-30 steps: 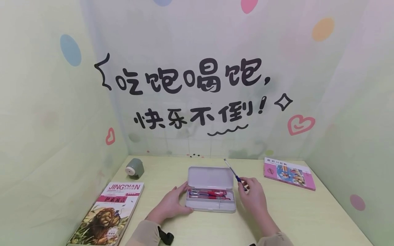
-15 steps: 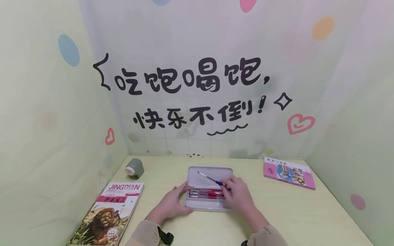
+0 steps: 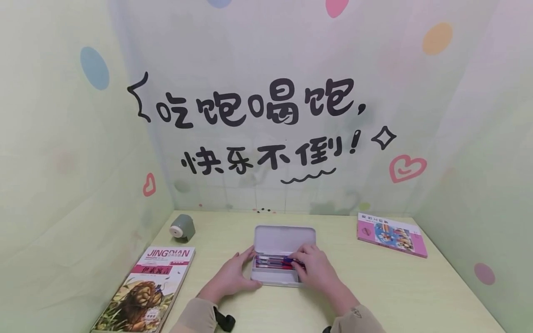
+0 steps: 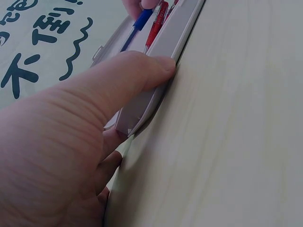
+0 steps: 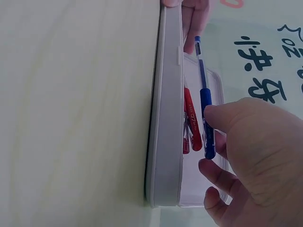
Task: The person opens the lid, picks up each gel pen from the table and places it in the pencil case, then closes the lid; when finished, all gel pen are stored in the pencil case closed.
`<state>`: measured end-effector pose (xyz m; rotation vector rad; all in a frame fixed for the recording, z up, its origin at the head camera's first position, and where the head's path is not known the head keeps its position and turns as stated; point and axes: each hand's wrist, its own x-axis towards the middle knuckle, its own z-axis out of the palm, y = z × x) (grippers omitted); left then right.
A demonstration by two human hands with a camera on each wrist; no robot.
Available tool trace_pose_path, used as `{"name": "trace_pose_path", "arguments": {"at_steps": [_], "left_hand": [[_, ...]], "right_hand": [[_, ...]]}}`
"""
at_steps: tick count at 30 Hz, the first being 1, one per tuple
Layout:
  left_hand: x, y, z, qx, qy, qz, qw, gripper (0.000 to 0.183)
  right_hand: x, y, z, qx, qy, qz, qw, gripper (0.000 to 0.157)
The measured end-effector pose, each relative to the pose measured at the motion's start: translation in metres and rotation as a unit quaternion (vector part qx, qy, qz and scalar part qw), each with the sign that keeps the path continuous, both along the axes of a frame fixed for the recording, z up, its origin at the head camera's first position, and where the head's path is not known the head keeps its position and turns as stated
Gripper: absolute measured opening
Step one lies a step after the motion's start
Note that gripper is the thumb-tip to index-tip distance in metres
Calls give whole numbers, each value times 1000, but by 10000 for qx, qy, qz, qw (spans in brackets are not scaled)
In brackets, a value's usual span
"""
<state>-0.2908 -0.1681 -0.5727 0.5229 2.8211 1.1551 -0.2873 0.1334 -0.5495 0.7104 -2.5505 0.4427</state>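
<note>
An open white pencil case [image 3: 284, 238] lies on the table, its lid tipped back toward the wall. At its left end my left hand [image 3: 231, 277] holds the case, the thumb over the front edge and the other fingers around the end. Between thumb and fingers, my right hand [image 3: 314, 268] pinches a blue pen [image 5: 207, 118] above the rear compartment. Red pens [image 5: 191, 116] lie in that compartment, partly covered by the right hand in the head view. The front compartment's right part is hidden behind the same hand.
A grey-green pencil sharpener [image 3: 182, 227] stands at the back left. In front of it lies a thick book with lions on its cover [image 3: 150, 291]. A pink book [image 3: 391, 235] lies at the back right. Printed fabric walls [image 3: 266, 194] enclose the table.
My right hand has brought the blue pen from the case's right side leftward and down over the pens, turning it from steep to nearly level. The left hand has stayed in place.
</note>
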Motion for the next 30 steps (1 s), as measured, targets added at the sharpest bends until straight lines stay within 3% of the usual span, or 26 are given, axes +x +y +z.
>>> {"name": "trace_pose_path", "arguments": {"at_steps": [17,25,30], "left_hand": [[0,-1,2,-4,-37,16,10000,125],[-1,0,1,-12,-52,17,10000,126],[-2,0,0,-28,-104,29,9999,126]], "right_hand": [[6,-2,7,144,-518,-410,9977,17],[-3,-4,12,-652,-558,-603,9945,19],[-15,-3,12,-1194,-215,-852,9890,23]]}}
